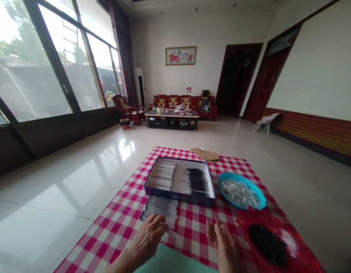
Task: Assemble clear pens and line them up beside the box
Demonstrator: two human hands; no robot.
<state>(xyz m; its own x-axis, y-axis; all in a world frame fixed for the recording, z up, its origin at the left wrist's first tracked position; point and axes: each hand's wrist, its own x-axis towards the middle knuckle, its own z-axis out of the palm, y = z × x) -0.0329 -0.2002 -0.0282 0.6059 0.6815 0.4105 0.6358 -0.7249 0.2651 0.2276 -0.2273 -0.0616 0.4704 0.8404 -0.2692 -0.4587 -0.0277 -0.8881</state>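
Note:
My left hand (pixel 148 237) lies flat on the red-checked cloth (pixel 115 223), fingers spread, its tips touching a row of clear pens (pixel 161 207) laid side by side in front of a dark shallow box (pixel 179 180). The box holds pale pen barrels on the left and black refills on the right. My right hand (pixel 223 242) hovers edge-on over the cloth to the right of the pens, fingers stretched out and holding nothing.
A blue bowl (pixel 240 191) of small pale parts sits right of the box. A red bowl (pixel 275 242) of small black parts is at the near right. Brown cardboard (pixel 206 154) lies at the cloth's far edge. Shiny tiled floor surrounds the cloth; sofa and coffee table stand far back.

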